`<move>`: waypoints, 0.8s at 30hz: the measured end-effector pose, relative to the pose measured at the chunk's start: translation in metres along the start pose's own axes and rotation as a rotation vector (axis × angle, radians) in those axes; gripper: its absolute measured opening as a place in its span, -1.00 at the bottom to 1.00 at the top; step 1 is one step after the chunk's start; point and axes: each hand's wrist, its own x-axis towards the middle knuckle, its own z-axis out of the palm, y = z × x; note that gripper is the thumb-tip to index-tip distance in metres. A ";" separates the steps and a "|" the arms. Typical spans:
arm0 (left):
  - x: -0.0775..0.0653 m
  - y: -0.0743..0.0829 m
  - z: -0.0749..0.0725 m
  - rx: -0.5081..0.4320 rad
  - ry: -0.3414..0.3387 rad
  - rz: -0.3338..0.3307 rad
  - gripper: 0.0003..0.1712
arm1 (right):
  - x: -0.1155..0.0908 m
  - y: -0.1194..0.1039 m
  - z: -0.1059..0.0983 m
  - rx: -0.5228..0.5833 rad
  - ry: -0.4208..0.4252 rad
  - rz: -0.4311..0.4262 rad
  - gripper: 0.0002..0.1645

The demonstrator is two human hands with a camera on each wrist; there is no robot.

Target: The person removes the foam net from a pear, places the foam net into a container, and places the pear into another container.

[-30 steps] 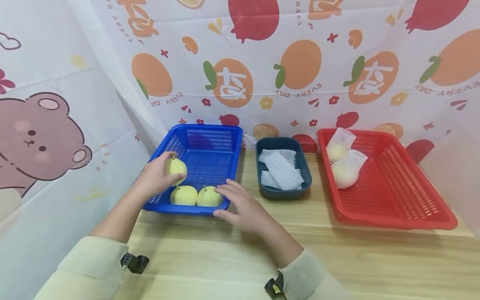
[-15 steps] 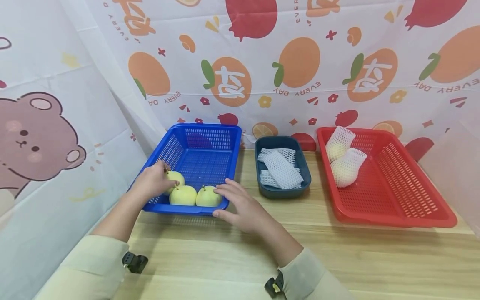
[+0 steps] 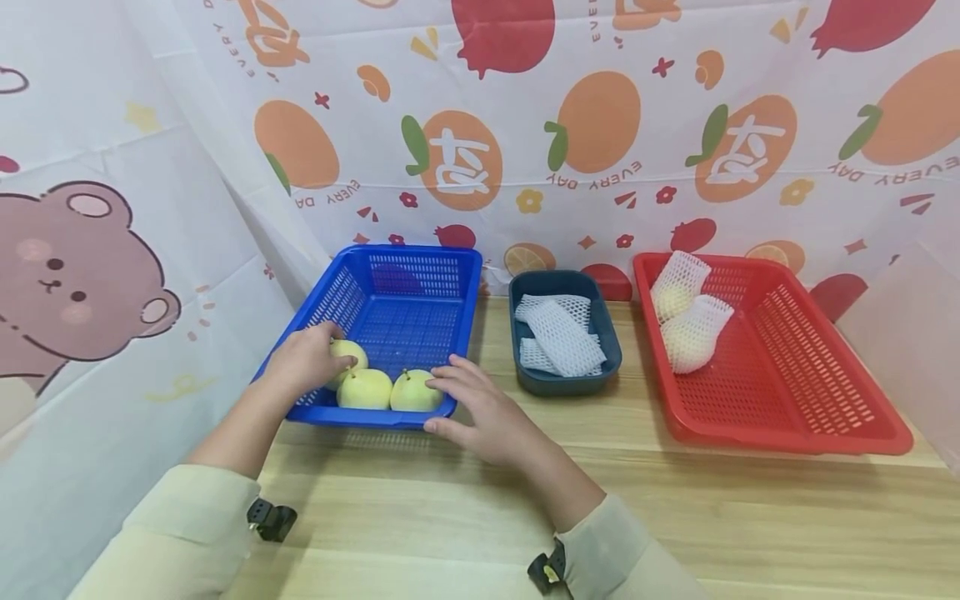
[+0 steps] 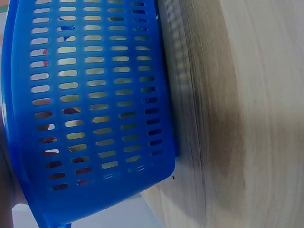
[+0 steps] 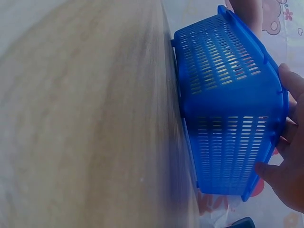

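In the head view, my left hand (image 3: 302,360) reaches over the left side of the blue basket (image 3: 471,292) and holds a yellow-green pear (image 3: 352,353), thumb across its near side. Its other fingers are mostly hidden behind the fruit. Two more pears sit along the basket's front wall, a left one (image 3: 364,389) and a right one (image 3: 414,390). At the front right corner rests my right hand (image 3: 487,414), fingers loosely spread over the rim beside the right pear. The right wrist view shows its fingers (image 5: 270,174) against the basket. Only the basket's outside wall (image 4: 95,104) fills the left wrist view.
A dark teal bin (image 3: 570,387) with several white foam nets (image 3: 567,340) stands right of the blue basket. Farther right, a red basket (image 3: 787,446) holds two net-wrapped pears (image 3: 688,343). A printed curtain (image 3: 525,125) hangs close behind. All stand on a wooden table (image 3: 420,517).
My left hand has lowered the pear from above the others to the basket's left side, behind the left front pear. My right hand has stayed at the corner.
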 end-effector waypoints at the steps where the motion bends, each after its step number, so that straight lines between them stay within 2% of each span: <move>1: 0.000 0.001 0.000 0.005 0.006 0.002 -0.31 | 0.000 0.000 0.000 0.000 0.000 -0.002 -0.28; 5: -0.004 0.010 -0.003 0.025 0.038 -0.002 -0.26 | -0.001 -0.001 -0.002 -0.004 0.009 -0.011 -0.29; 9: -0.017 0.036 -0.009 0.045 0.159 0.023 -0.24 | -0.002 -0.002 -0.002 0.009 0.015 -0.023 -0.27; 11: -0.025 0.053 -0.010 0.058 0.246 0.085 -0.27 | -0.002 -0.001 -0.003 0.021 0.013 -0.015 -0.26; 14: -0.039 0.076 -0.006 0.082 0.334 0.234 -0.35 | -0.004 0.001 -0.006 0.044 0.014 0.012 -0.27; 16: -0.050 0.089 0.000 0.095 0.358 0.342 -0.39 | -0.006 0.003 -0.010 0.055 0.031 0.037 -0.30; 18: -0.063 0.096 0.008 0.104 0.366 0.418 -0.39 | -0.009 0.007 -0.016 0.064 0.063 0.048 -0.30; 20: -0.074 0.098 0.015 0.124 0.378 0.461 -0.39 | -0.013 0.011 -0.026 0.060 0.103 0.056 -0.31; 24: -0.092 0.094 0.024 0.165 0.392 0.465 -0.40 | -0.027 0.022 -0.052 0.018 0.192 0.071 -0.32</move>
